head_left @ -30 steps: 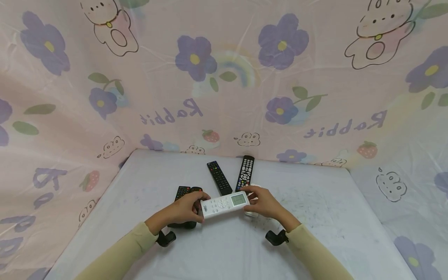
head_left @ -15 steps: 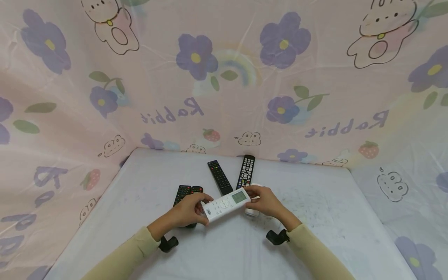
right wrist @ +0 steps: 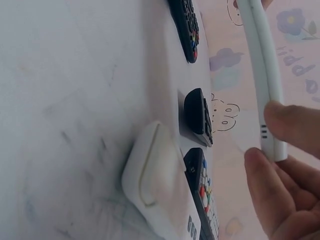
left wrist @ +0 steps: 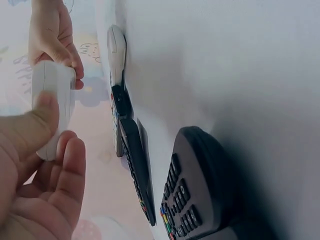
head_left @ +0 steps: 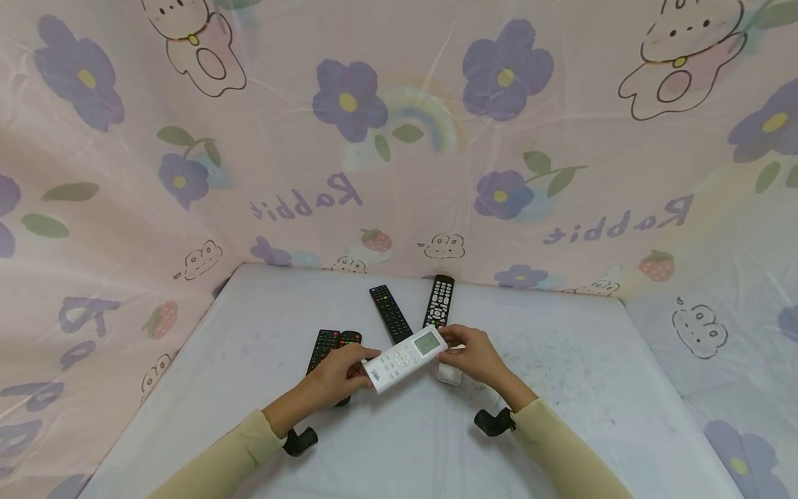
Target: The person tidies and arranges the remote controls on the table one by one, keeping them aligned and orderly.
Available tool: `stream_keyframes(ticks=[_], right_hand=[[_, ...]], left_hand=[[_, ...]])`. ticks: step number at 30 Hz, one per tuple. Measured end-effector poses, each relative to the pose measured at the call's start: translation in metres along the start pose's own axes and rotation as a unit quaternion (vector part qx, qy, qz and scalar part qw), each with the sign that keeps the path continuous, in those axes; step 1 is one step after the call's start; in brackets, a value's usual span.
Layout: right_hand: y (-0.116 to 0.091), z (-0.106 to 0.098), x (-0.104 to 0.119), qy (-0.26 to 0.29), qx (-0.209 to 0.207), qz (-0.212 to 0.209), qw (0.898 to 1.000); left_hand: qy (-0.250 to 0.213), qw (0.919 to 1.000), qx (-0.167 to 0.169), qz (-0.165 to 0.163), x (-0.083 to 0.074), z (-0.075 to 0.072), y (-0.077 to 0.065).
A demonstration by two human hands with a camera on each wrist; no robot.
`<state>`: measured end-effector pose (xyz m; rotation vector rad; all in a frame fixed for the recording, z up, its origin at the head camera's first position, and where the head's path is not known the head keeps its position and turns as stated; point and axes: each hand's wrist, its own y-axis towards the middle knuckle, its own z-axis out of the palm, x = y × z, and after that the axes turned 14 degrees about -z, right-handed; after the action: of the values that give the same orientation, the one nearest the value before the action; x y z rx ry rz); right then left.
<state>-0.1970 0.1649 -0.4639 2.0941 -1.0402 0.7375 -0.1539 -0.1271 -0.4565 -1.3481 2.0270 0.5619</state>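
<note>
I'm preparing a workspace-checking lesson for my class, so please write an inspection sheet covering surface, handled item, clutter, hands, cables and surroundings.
Surface: white table, dark smudges toward the right.
Job's things: white remote, held above the table, display and buttons showing.
Clutter: two near dark remotes, partly behind the left hand; two far dark remotes; second white remote, partly behind the right hand.
Hands: left pinches one end of the held remote; right pinches its display end.
Cables: nothing seen.
Surroundings: pale sheet printed with purple flowers and mirrored "Rabbit" lettering.
</note>
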Motion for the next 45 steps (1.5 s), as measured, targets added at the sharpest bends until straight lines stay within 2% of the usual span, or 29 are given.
stream_keyframes(ticks=[6, 11, 20, 24, 30, 34, 39, 45], right_hand=[[0.002, 0.001, 0.0, -0.012, -0.014, 0.01, 1.0], [0.002, 0.004, -0.002, -0.013, -0.026, 0.001, 1.0], [0.001, 0.007, -0.003, 0.0, -0.026, -0.022, 0.999], [0.0, 0.009, -0.002, 0.007, -0.025, -0.028, 0.999], [0.001, 0.011, -0.001, 0.02, -0.003, -0.042, 0.999], [0.002, 0.012, 0.001, 0.023, 0.021, -0.048, 0.998], [0.003, 0.013, 0.003, -0.002, 0.044, -0.056, 0.997], [0.005, 0.015, 0.006, -0.032, 0.066, -0.055, 0.996]], left_hand=[[0.018, 0.9995, -0.026, -0.005, -0.001, 0.002, -0.002], [0.023, 0.999, -0.037, -0.011, -0.005, 0.003, -0.004], [0.016, 0.9997, 0.003, -0.02, -0.007, 0.004, -0.008], [0.052, 0.9984, 0.019, -0.008, -0.006, 0.005, -0.01], [0.153, 0.9882, 0.005, 0.011, -0.006, 0.007, -0.012], [0.158, 0.9873, -0.001, 0.008, -0.007, 0.009, -0.014], [0.158, 0.9873, 0.008, 0.0, -0.009, 0.01, -0.016], [0.174, 0.9847, 0.003, 0.012, -0.007, 0.013, -0.019]])
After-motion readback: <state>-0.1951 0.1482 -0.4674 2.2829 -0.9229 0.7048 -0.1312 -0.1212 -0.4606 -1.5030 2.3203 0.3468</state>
